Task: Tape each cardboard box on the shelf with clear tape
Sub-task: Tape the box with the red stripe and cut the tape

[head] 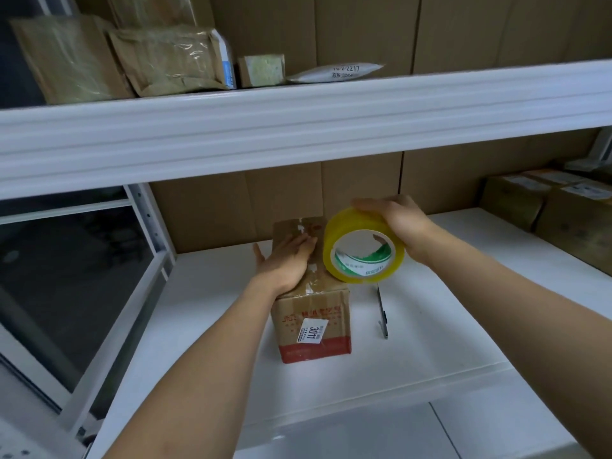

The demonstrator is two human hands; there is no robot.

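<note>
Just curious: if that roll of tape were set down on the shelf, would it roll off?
Possibly. The tape roll is round, so on edge it would probably roll. Laid flat it should stay. Its rigid-looking core suggests it won't squash.

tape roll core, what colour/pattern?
White with green print, inside the yellowish tape roll the right hand grips; head view.

I count 1 cardboard box (311,313) under my hands, 1 tape roll (363,246), 1 knife (382,313), 2 boxes at far right (543,207) (blurred), 4 parcels on the upper shelf (172,61).
</note>
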